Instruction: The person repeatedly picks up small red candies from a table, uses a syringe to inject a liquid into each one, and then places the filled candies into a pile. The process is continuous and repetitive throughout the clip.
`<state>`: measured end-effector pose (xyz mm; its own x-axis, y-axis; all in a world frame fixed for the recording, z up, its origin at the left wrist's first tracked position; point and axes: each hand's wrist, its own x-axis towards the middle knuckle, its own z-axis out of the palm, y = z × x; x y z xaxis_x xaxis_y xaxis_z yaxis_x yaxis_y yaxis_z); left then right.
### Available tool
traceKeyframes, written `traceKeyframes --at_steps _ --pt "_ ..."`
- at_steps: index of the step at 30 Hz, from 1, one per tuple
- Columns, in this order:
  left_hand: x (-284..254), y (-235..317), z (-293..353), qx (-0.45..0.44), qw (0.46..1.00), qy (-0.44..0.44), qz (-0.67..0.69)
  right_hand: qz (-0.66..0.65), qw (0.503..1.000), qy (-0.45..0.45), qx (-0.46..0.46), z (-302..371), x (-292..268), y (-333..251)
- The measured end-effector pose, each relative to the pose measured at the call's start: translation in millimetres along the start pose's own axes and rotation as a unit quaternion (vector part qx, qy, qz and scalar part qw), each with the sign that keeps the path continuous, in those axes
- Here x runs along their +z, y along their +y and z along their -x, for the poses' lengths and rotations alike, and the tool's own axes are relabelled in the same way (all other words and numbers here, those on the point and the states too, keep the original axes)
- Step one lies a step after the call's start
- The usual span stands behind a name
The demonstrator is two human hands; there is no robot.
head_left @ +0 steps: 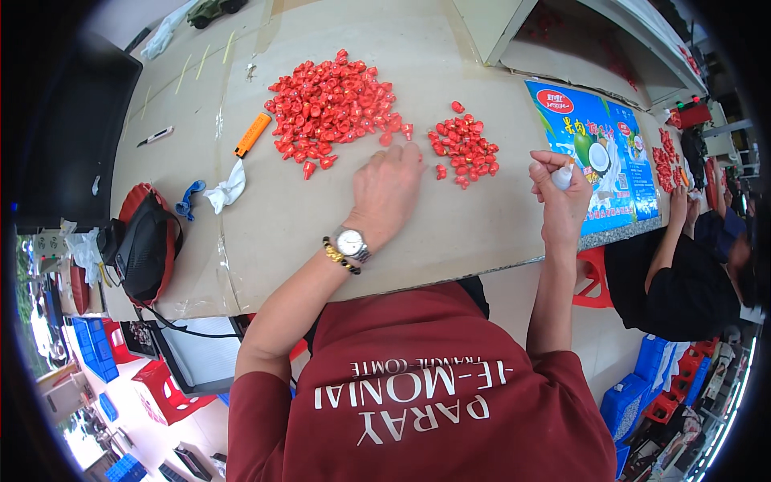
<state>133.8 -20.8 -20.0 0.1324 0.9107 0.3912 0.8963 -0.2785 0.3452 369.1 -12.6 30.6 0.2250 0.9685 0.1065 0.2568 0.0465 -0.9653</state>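
My left hand (pixel 391 185), with a watch and beaded bracelet at its wrist, is at the near right edge of a large pile of small red parts (pixel 329 104). Its fingers are curled together, and what they pinch, if anything, is hidden. A smaller heap of the same red parts (pixel 463 146) lies to the right of that hand. My right hand (pixel 564 201) is raised above the table's right side, closed around a small white squeeze bottle (pixel 563 177) with an orange tip.
An orange box cutter (pixel 254 134), a white crumpled cloth (pixel 226 188), a blue scrap (pixel 189 201) and a slim white knife (pixel 156 136) lie left on the table. A black-and-red bag (pixel 146 245) sits at the left edge. Right are a blue printed sheet (pixel 634 145) and a person in black (pixel 675 273).
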Motion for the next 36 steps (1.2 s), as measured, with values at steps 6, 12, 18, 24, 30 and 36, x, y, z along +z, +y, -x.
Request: traceKeyframes --at_steps 6,12,18,24,30,36 --pt "-11 4 -28 0.081 0.994 0.006 -0.070 0.003 1.000 -0.002 -0.022 5 -11 4" --pt "-12 -29 -54 0.116 0.988 -0.064 -0.076 0.013 0.992 -0.055 -0.117 3 -1 -3" --pt "-22 -26 -41 0.155 0.983 -0.089 -0.031 0.005 0.993 -0.086 -0.076 14 1 -5" --pt "-34 -26 -14 0.143 0.985 -0.093 0.011 -0.013 0.986 -0.143 -0.084 25 15 -4" --pt "-43 -23 -2 0.147 0.987 0.016 0.060 -0.099 0.961 -0.258 0.006 31 26 -13" --pt "-50 -2 20 -0.173 0.754 -0.020 0.633 -0.182 0.935 -0.302 -0.038 28 39 -14"
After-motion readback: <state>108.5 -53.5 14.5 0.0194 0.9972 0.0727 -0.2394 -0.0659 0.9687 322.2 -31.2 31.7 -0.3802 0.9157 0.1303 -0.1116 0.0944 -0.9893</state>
